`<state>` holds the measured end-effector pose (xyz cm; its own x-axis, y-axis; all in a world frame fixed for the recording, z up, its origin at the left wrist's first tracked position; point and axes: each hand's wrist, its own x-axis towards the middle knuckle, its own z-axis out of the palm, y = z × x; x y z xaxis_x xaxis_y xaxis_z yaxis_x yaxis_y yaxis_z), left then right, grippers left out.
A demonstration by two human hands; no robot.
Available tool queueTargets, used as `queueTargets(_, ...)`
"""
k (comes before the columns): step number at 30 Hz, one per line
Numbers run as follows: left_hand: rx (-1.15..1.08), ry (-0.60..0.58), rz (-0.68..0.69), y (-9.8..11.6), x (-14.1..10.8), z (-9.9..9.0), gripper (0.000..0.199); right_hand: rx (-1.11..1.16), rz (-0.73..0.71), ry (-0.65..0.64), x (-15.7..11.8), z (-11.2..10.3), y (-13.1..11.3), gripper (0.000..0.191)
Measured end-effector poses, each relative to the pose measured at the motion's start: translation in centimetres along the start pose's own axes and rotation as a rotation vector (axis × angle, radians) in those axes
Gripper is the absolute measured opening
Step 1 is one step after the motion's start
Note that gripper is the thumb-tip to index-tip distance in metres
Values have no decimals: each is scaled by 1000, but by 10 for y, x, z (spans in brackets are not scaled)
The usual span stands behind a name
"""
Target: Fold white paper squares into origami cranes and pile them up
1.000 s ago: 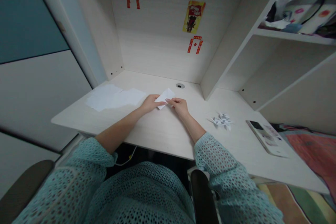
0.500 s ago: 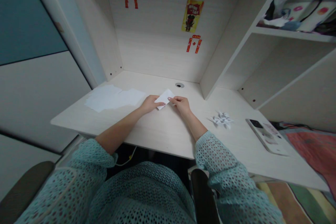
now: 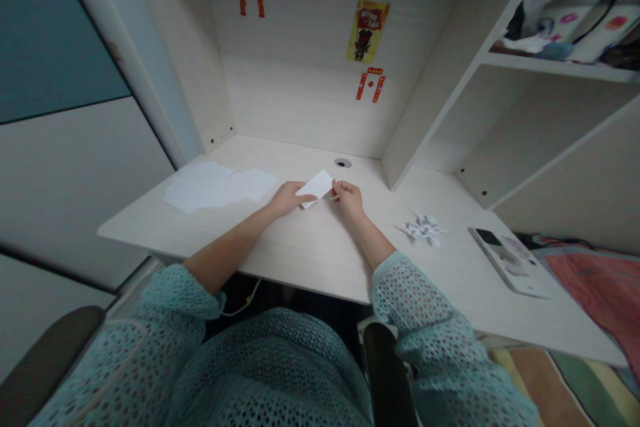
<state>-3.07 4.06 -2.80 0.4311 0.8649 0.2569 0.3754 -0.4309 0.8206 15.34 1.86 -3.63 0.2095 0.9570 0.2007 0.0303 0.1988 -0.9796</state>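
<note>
A small piece of folded white paper [image 3: 316,185] is held tilted just above the desk, between my two hands. My left hand [image 3: 293,198] grips its left side, thumb on top and the other fingers partly hidden behind it. At the paper's right corner, my right hand [image 3: 349,198] pinches the edge between thumb and forefinger, with the remaining fingers curled in. To the left lies a spread of loose white paper sheets [image 3: 215,187]. A small cluster of folded white paper pieces [image 3: 423,229] with pointed tips sits to the right of my right hand.
A phone [image 3: 506,261] lies face down at the right of the pale desk [image 3: 300,250]. A cable hole [image 3: 343,163] is set near the back panel. An upright divider [image 3: 415,120] stands at back right, below a shelf holding bags [image 3: 575,23]. Chair armrests flank me.
My right thumb and fingers have moved slightly right, from on top of the paper to its right corner. More of the paper's surface shows. My left hand stays almost still.
</note>
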Motion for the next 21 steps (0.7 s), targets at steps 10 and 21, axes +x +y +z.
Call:
queueTargets(10, -98, 127, -3, 3, -3, 4, 37, 76, 65, 65, -12, 14, -4, 46)
queueTargets(21, -276, 51, -98, 17, -8, 7, 47, -386, -236, -54, -12, 10, -2, 41)
